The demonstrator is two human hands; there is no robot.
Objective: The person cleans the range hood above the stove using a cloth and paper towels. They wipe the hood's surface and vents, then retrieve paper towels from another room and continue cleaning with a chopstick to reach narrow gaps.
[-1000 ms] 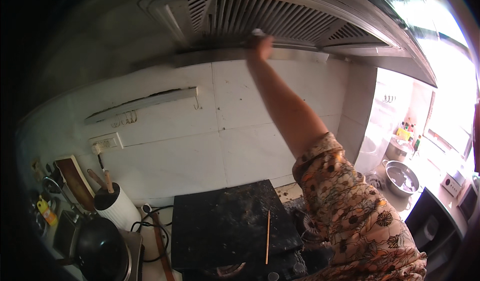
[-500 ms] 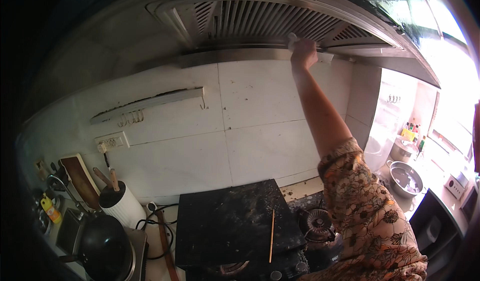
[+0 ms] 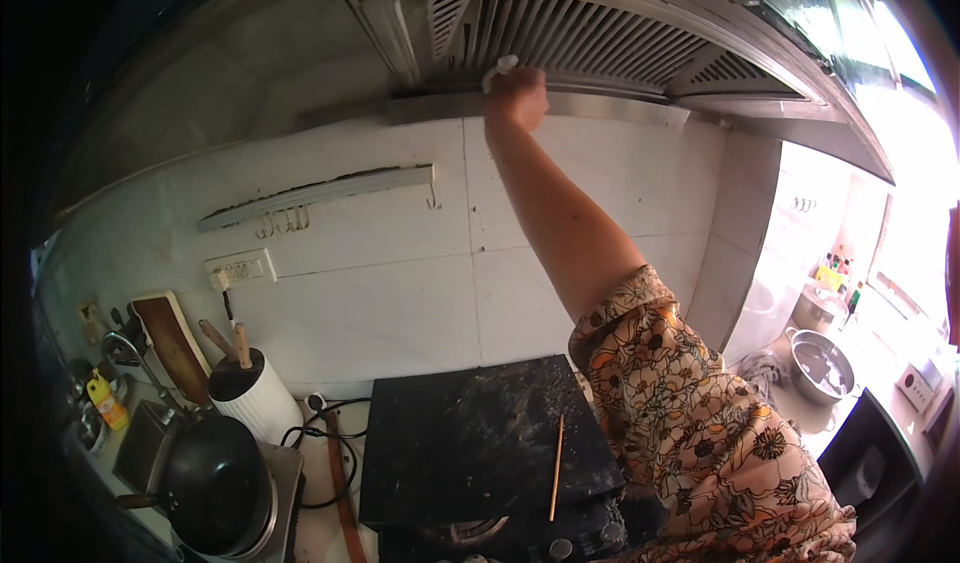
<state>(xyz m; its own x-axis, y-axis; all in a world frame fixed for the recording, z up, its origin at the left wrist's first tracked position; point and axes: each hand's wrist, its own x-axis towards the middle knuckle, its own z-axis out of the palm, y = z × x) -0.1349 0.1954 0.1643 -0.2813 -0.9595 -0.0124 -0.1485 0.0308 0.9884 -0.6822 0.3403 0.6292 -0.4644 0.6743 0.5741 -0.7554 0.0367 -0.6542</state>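
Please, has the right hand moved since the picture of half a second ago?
Yes. Against the hood's slatted grille, the right hand has moved left, from the grille's right part to its left part.

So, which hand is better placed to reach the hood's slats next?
Probably the right hand: it is up by the slatted vent, holding a white wad; the left hand is out of view.

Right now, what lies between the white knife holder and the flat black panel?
In the head view, a looping black cable and a brown strip lie between the knife holder and panel.
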